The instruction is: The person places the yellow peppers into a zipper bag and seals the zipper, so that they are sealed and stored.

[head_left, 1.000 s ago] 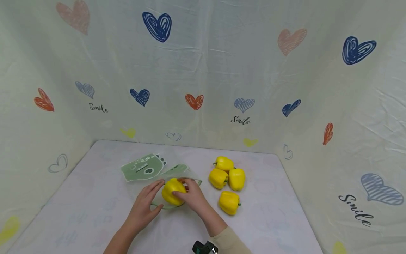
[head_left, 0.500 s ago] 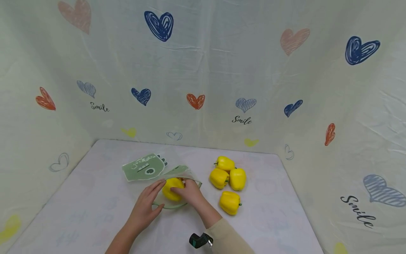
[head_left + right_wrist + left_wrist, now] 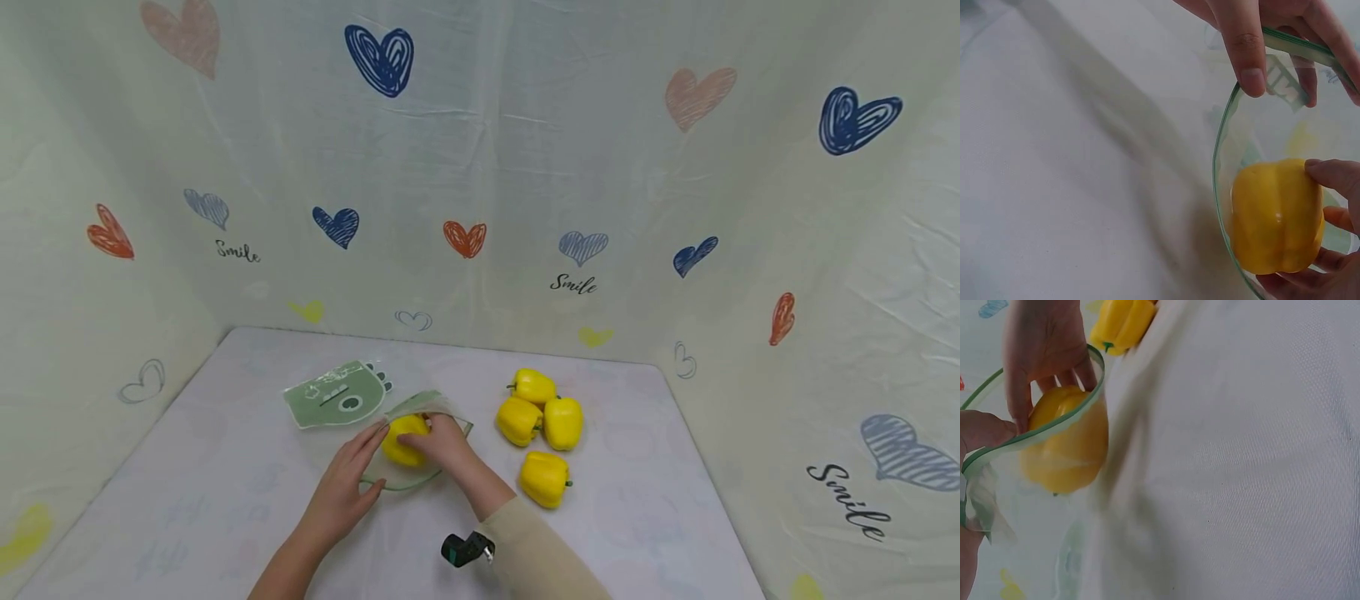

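A yellow bell pepper [image 3: 403, 448] sits inside the mouth of a clear zip bag [image 3: 1215, 162] with a green rim. My right hand [image 3: 448, 442] reaches in through the opening and grips the pepper, thumb on one side and fingers on the other. At the bag's left side, my left hand [image 3: 351, 475] holds the rim between thumb and fingers, keeping the mouth spread wide. Through the clear wall in the left wrist view, the lower part of the pepper [image 3: 1069, 456] shows. Part of the right hand's fingers is hidden behind the pepper and the bag.
Three yellow bell peppers [image 3: 564, 422] cluster right of the bag, and another bell pepper [image 3: 544, 479] lies nearer. A green printed panel with an eye [image 3: 333, 400] lies flat at the back left. A black device [image 3: 467, 550] sits by the right sleeve [image 3: 536, 554].
My right hand has pushed the pepper deeper into the bag, away from me and slightly left. The left hand stays at the rim. The green panel has shifted slightly left.
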The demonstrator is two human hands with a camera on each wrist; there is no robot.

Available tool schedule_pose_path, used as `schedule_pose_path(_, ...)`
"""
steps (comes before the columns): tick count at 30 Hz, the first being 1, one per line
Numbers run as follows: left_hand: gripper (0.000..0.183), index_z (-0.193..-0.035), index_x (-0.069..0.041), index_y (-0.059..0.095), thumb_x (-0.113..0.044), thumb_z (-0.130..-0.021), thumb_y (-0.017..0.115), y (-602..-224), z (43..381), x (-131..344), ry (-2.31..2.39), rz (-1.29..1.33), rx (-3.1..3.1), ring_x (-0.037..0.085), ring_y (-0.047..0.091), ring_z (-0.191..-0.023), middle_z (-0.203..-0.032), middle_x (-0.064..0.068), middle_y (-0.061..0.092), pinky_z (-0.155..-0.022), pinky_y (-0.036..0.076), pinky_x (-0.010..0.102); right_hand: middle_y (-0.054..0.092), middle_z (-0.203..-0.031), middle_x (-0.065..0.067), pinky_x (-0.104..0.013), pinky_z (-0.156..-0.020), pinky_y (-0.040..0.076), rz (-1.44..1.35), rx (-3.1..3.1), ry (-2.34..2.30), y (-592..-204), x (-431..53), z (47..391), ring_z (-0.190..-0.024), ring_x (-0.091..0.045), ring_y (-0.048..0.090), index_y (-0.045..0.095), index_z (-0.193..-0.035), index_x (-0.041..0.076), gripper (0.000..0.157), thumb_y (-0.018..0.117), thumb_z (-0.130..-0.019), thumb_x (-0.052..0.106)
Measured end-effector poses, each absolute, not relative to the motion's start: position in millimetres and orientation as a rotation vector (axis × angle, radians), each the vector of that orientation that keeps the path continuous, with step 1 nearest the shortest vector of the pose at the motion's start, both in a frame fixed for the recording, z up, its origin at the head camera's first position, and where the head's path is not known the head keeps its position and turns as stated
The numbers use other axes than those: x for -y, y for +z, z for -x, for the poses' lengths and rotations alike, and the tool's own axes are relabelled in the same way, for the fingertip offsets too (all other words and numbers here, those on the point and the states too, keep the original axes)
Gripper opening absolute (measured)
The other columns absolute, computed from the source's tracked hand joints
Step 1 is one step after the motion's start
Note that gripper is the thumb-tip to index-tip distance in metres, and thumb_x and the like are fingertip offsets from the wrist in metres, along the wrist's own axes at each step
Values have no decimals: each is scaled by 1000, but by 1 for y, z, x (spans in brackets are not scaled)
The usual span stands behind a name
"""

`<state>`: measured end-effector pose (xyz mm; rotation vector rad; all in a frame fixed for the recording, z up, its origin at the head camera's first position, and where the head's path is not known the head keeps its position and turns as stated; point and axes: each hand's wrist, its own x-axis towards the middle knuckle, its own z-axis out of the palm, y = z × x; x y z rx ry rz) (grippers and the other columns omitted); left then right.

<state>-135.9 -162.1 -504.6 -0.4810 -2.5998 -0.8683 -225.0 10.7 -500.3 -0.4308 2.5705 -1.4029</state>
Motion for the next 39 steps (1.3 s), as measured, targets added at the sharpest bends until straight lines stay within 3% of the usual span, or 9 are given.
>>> schedule_pose_path(4,88,-142,-4,47,5,-64,86,-505,137,163,-844,509,2561,27,46,-126,-147,7,44,-108,32,28,58,-130,-8,-45,-101,45,394,-2564,-1397,-500,-6,230,-119,-26,54,55,-132,12,54,75,-86,32)
schedule_pose_path(9,89,-141,-4,48,7,-62,87,-506,138,164,-824,559,2503,26,46,-123,-145,7,45,-108,12,6,59,-129,-7,-42,-101,44,340,-2562,-1381,-500,0,237,-113,-22,54,55,-132,9,55,74,-86,32)
schedule_pose_path(20,89,-141,-5,48,8,-62,86,-505,139,163,-826,584,2480,26,46,-122,-144,8,46,-107,11,5,59,-125,-10,-43,-96,46,149,-2492,-1305,-505,7,250,-103,-20,55,52,-135,2,63,67,-90,43)
schedule_pose_path(29,89,-140,-4,49,9,-61,86,-504,138,161,-833,576,2478,25,46,-122,-143,8,46,-107,12,5,61,-113,-7,-40,-92,49,220,-2547,-1343,-504,12,260,-94,-18,55,57,-129,1,53,71,-89,33)
schedule_pose_path(39,90,-141,-3,48,9,-60,86,-504,139,163,-813,559,2476,26,46,-123,-144,8,46,-108,10,5,60,-124,-9,-40,-97,47,279,-2599,-1265,-505,13,257,-107,-22,57,55,-132,3,60,76,-85,36)
